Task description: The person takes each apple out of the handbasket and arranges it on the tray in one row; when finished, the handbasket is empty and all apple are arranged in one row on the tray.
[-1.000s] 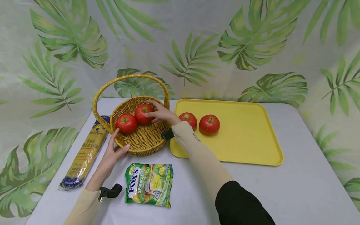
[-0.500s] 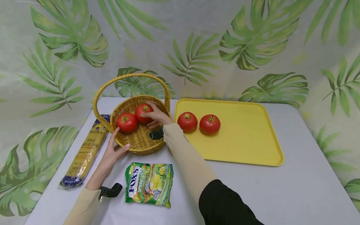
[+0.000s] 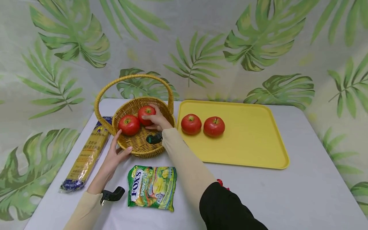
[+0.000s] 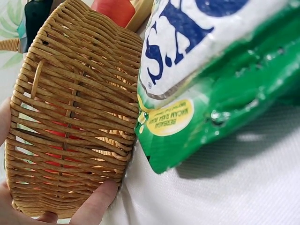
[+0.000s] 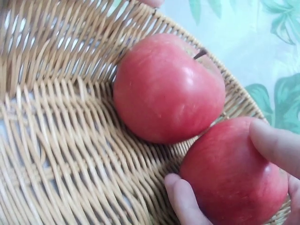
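Observation:
In the head view a wicker basket (image 3: 143, 147) with a tall looped handle holds two red apples. My right hand (image 3: 158, 119) reaches into it and grips the right-hand apple (image 3: 146, 114). Thumb and fingers lie on opposite sides of that apple (image 5: 229, 173) in the right wrist view. The other apple (image 3: 129, 125) rests against it on the basket's left side. My left hand (image 3: 113, 158) holds the basket's front left side. The left wrist view shows its thumb and fingers spread around the woven wall (image 4: 75, 108).
Right of the basket lies a yellow tray (image 3: 247, 140) bearing two more apples (image 3: 191, 124) (image 3: 214, 126). A green FOX'S candy bag (image 3: 152, 187) is in front of the basket. A spaghetti packet (image 3: 87, 156) lies along the left. A leaf-print cloth (image 3: 198, 60) hangs behind.
My right wrist and forearm have swung left over the basket, uncovering the tray's left apple. The right-hand fingers have drawn closer around the basket apple. My left hand has stayed put.

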The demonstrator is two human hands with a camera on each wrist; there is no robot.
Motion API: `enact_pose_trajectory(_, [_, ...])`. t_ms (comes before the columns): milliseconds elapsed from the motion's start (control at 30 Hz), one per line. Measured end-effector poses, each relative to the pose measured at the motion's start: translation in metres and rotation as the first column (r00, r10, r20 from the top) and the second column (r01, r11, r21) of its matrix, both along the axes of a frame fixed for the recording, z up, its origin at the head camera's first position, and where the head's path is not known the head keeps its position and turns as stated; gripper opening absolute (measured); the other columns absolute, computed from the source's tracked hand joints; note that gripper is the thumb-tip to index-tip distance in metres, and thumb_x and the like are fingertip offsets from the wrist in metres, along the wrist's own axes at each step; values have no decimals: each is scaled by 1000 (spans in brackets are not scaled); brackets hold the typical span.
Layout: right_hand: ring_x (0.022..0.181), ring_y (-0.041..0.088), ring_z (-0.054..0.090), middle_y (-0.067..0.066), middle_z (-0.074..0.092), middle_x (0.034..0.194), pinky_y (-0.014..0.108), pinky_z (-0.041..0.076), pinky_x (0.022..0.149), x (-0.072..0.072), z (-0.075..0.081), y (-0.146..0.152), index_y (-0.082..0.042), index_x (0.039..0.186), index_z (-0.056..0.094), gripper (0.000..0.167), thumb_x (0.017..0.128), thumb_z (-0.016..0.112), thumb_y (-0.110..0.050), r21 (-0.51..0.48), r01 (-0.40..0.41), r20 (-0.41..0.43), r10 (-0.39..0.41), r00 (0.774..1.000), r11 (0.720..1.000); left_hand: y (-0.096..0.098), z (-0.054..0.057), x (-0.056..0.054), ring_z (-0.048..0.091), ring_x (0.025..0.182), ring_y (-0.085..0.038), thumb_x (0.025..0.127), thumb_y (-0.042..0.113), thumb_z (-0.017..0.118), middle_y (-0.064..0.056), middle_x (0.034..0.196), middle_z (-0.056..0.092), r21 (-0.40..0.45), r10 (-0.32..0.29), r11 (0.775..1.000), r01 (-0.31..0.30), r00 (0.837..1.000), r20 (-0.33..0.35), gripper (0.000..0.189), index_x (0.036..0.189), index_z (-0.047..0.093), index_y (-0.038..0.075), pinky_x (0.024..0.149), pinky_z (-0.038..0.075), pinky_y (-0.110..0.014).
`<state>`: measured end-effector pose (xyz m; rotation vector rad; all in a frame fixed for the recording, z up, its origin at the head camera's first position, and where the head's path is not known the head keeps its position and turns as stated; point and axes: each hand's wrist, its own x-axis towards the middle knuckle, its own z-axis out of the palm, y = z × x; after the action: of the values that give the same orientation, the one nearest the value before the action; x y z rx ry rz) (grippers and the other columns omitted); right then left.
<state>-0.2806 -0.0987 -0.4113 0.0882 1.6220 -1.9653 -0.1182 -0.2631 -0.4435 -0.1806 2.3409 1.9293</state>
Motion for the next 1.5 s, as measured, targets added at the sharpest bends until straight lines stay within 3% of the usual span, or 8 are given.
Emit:
enact_pose_trajectory(267, [120,47,47,13,28,147,56,46,90,-2,8,15,-25,149,32,74,88,66,-1,10,-83,-16,83,996,997,0,-1,0,4,138,-51,97,18,56,-6,156,-20,-2,-2,1000,2,1000,-10,83,154,-2,34,104,26,-62])
enact_pose_trajectory(467, [103,49,58,14,33,143,57,46,89,-5,17,34,-26,147,34,70,88,68,-9,57,-210,-103,215,971,976,0,-1,0,5,138,-50,97,19,57,-6,156,-20,1,-3,1000,3,1000,-4,83,154,-2,35,104,27,-61])
enact_pose_trajectory(600, [90,48,63,13,37,139,56,47,87,-5,21,46,-26,147,35,70,87,69,-14,95,-301,-171,313,934,949,0,0,0,5,138,-50,97,19,56,-6,156,-20,5,2,1000,-2,1000,-3,83,154,-2,35,104,27,-60])
enact_pose_trajectory(867, [82,46,64,10,40,137,45,57,71,-1,31,73,-25,147,36,64,90,65,-20,172,-456,-317,488,813,873,0,0,0,6,139,-48,97,19,57,-6,156,-20,12,7,1000,-7,1000,14,83,154,-2,35,105,29,-57])
enact_pose_trajectory(1000, [75,41,66,10,42,137,47,56,71,1,38,87,-29,145,38,61,90,65,-22,223,-487,-334,536,776,844,0,0,0,7,139,-48,97,18,56,-7,156,-19,9,7,1000,-7,1000,11,83,154,-2,36,105,29,-56])
enact_pose_trajectory(1267, [68,37,66,11,43,135,52,55,71,7,52,119,-30,143,41,58,91,65,-23,289,-491,-361,569,739,822,1,0,0,7,139,-48,97,17,56,-8,156,-19,12,4,1000,-4,1000,0,83,154,-3,35,105,30,-55])
enact_pose_trajectory(1400, [72,45,64,12,43,135,48,57,67,7,52,141,-30,144,40,60,90,65,-25,326,-466,-386,566,729,822,1,-1,1,7,139,-47,97,18,57,-9,156,-19,24,1,1000,-1,1000,3,84,154,-3,35,105,30,-54])
enact_pose_trajectory(1500, [75,47,63,10,41,136,48,57,69,7,52,159,-32,144,40,60,89,65,-27,345,-438,-381,550,743,830,1,-1,1,8,139,-46,97,18,57,-9,156,-19,28,-2,1000,2,1000,3,84,154,-3,36,105,30,-53])
